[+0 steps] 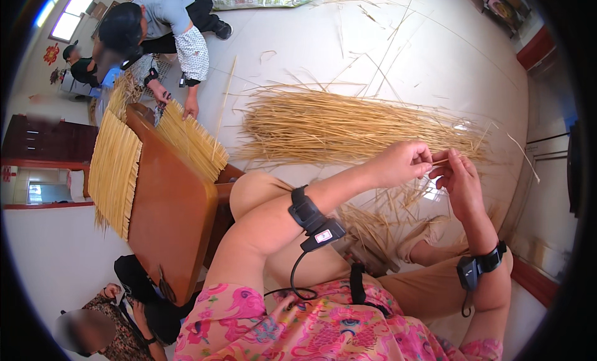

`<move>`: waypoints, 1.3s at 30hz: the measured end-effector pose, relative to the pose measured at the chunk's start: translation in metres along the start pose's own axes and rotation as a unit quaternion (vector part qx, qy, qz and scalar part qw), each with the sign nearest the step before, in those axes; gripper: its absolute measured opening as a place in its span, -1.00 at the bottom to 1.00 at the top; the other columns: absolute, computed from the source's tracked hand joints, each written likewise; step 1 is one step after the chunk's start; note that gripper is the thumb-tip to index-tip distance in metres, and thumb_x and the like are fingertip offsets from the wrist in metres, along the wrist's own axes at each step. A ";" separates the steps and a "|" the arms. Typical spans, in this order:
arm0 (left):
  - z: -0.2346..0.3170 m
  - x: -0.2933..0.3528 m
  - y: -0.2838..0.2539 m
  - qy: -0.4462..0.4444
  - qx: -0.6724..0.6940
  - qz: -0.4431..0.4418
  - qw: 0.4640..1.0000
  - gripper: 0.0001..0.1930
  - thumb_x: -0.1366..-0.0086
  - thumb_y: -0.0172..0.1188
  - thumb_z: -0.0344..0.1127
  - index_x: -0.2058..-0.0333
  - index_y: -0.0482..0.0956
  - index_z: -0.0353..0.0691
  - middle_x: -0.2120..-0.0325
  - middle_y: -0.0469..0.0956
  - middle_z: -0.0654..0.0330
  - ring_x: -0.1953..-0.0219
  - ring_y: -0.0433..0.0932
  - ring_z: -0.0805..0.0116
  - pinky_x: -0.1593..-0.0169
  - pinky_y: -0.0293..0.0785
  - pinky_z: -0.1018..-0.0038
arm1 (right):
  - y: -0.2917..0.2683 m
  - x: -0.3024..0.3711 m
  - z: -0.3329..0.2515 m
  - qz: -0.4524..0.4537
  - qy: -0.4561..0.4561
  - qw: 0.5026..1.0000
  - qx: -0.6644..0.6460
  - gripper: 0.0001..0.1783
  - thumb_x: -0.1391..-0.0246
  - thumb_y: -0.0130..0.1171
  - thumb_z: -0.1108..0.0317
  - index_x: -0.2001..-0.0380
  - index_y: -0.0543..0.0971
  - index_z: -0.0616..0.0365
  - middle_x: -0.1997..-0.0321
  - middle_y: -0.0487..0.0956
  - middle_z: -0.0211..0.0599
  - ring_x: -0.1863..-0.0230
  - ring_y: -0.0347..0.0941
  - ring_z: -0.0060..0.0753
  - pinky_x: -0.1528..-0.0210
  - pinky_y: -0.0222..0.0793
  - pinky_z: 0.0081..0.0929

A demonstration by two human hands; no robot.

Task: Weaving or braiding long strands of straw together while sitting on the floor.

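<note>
both hands meet in front of the person, just on the near side of the big straw pile [348,128] that lies spread across the pale floor [448,56]. the left hand [403,163] is curled narrow, thumb and fingertips pinched on a thin straw stalk [445,159]. the right hand [459,182] faces it, fingers half bent and closed on the same stalk from the other end, so the stalk runs between the two hands, touching both. each wrist carries a black strap with a small device. below the hands, nearer than the pile, loose short straws [373,227] lie scattered by the person's bent knees in tan trousers.

to the left of the pile stands a brown wooden desk [171,218], tilted in this view, with woven straw mats hanging over its edges: one mat [115,171] on its far left side and another [191,140] on the side toward the pile. a co-worker in a grey top bends over that second mat, one hand [191,106] resting on it. another person sits below the desk, at the lower left.
</note>
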State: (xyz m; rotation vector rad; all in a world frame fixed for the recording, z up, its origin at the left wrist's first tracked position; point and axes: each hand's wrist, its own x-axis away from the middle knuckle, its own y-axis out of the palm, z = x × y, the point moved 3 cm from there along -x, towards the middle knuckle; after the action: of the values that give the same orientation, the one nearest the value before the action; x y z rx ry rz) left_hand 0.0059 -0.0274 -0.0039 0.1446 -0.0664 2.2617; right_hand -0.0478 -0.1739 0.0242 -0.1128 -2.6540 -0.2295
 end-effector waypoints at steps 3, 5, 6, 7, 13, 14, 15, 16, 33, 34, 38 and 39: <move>-0.004 0.000 -0.001 0.009 -0.014 0.015 1.000 -0.89 -0.21 0.09 -0.36 0.38 0.42 -0.28 0.59 0.47 0.30 0.54 0.37 0.62 0.47 0.31 0.62 | 0.001 0.001 0.001 0.001 0.012 1.000 0.007 -0.62 -0.24 -0.20 0.14 0.29 0.44 0.27 0.42 0.50 -0.29 0.42 0.42 -0.55 0.47 0.28 -0.64; -0.003 0.001 -0.001 -0.010 -0.011 0.017 1.000 -0.88 -0.22 0.08 -0.35 0.38 0.42 -0.28 0.60 0.49 0.28 0.56 0.38 0.61 0.48 0.31 0.61 | 0.002 0.001 0.001 -0.002 0.015 1.000 0.011 -0.62 -0.24 -0.20 0.14 0.29 0.44 0.27 0.41 0.50 -0.29 0.42 0.41 -0.55 0.47 0.28 -0.65; -0.002 0.001 -0.001 -0.028 -0.008 0.017 0.999 -0.88 -0.22 0.07 -0.34 0.38 0.42 -0.28 0.60 0.51 0.27 0.58 0.38 0.61 0.49 0.31 0.61 | 0.002 0.001 0.001 0.010 0.013 1.000 0.014 -0.63 -0.24 -0.20 0.14 0.29 0.44 0.26 0.40 0.50 -0.29 0.43 0.41 -0.55 0.48 0.28 -0.65; -0.001 0.001 -0.002 -0.028 -0.009 0.019 0.999 -0.88 -0.22 0.07 -0.34 0.38 0.42 -0.28 0.60 0.51 0.27 0.58 0.38 0.61 0.49 0.31 0.61 | 0.002 0.001 0.001 0.021 0.011 1.000 0.016 -0.64 -0.24 -0.20 0.15 0.29 0.44 0.25 0.38 0.50 -0.30 0.44 0.41 -0.56 0.48 0.28 -0.65; -0.007 0.002 -0.002 -0.027 -0.042 0.026 0.998 -0.86 -0.22 0.07 -0.32 0.40 0.43 -0.29 0.62 0.54 0.21 0.59 0.43 0.55 0.49 0.34 0.55 | -0.008 -0.003 0.005 0.013 -0.009 1.000 -0.006 -0.69 -0.25 -0.19 0.19 0.30 0.43 0.20 0.37 0.50 -0.33 0.46 0.41 -0.58 0.50 0.28 -0.67; -0.008 0.002 -0.001 -0.018 -0.053 0.032 0.998 -0.86 -0.21 0.08 -0.32 0.40 0.43 -0.29 0.61 0.54 0.20 0.58 0.45 0.52 0.47 0.35 0.53 | -0.007 -0.002 0.005 0.010 -0.010 1.000 -0.007 -0.69 -0.25 -0.19 0.19 0.30 0.43 0.20 0.37 0.50 -0.33 0.46 0.41 -0.58 0.50 0.28 -0.67; -0.008 0.002 -0.001 -0.009 -0.064 0.037 0.997 -0.85 -0.21 0.08 -0.32 0.41 0.44 -0.29 0.61 0.54 0.20 0.57 0.47 0.50 0.46 0.37 0.52 | -0.006 -0.001 0.004 0.011 -0.005 1.000 -0.009 -0.69 -0.24 -0.18 0.19 0.31 0.43 0.20 0.38 0.50 -0.33 0.47 0.41 -0.58 0.50 0.28 -0.67; -0.009 0.001 -0.001 -0.009 -0.066 0.038 0.997 -0.85 -0.21 0.08 -0.32 0.41 0.44 -0.29 0.61 0.54 0.20 0.57 0.47 0.50 0.46 0.37 0.52 | -0.005 -0.001 0.004 0.012 -0.001 1.000 -0.012 -0.70 -0.24 -0.18 0.18 0.32 0.43 0.19 0.38 0.51 -0.33 0.47 0.41 -0.59 0.50 0.28 -0.68; -0.012 -0.004 -0.029 0.006 -0.181 0.187 0.966 -0.70 -0.19 0.08 -0.27 0.18 0.34 -0.33 0.18 0.39 -0.02 0.08 0.40 0.18 0.05 0.36 0.37 | -0.056 -0.026 -0.002 0.096 -0.125 0.975 0.158 -0.65 -0.26 -0.22 0.19 0.44 0.42 0.20 0.51 0.50 -0.32 0.55 0.38 -0.63 0.49 0.32 -0.67; -0.013 -0.004 -0.035 0.009 -0.175 0.220 0.960 -0.71 -0.18 0.07 -0.29 0.18 0.34 -0.33 0.16 0.38 -0.03 0.09 0.40 0.17 0.04 0.35 0.36 | -0.041 -0.023 0.008 0.067 -0.078 0.977 0.187 -0.62 -0.27 -0.24 0.21 0.47 0.43 0.23 0.57 0.49 -0.29 0.59 0.38 -0.60 0.50 0.34 -0.64; -0.021 -0.002 -0.051 -0.009 -0.147 0.271 0.951 -0.71 -0.14 0.07 -0.35 0.17 0.34 -0.33 0.14 0.36 -0.04 0.09 0.40 0.13 0.02 0.33 0.36 | -0.017 -0.014 0.093 -0.094 0.071 0.969 0.215 -0.64 -0.21 -0.23 0.26 0.49 0.42 0.32 0.56 0.52 -0.14 0.51 0.52 -0.38 0.42 0.48 -0.52; -0.023 0.000 -0.054 -0.010 -0.149 0.277 0.949 -0.71 -0.14 0.07 -0.35 0.17 0.34 -0.33 0.14 0.36 -0.04 0.09 0.40 0.13 0.02 0.33 0.36 | -0.013 -0.009 0.110 -0.125 0.101 0.948 0.275 -0.64 -0.19 -0.23 0.29 0.48 0.44 0.35 0.53 0.53 -0.08 0.49 0.53 -0.38 0.42 0.47 -0.56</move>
State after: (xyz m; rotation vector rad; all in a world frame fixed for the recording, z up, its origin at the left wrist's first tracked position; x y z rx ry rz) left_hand 0.0456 0.0097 -0.0270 -0.0174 -0.5151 2.7740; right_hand -0.0903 -0.1675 -0.0779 0.4084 -2.4202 0.4031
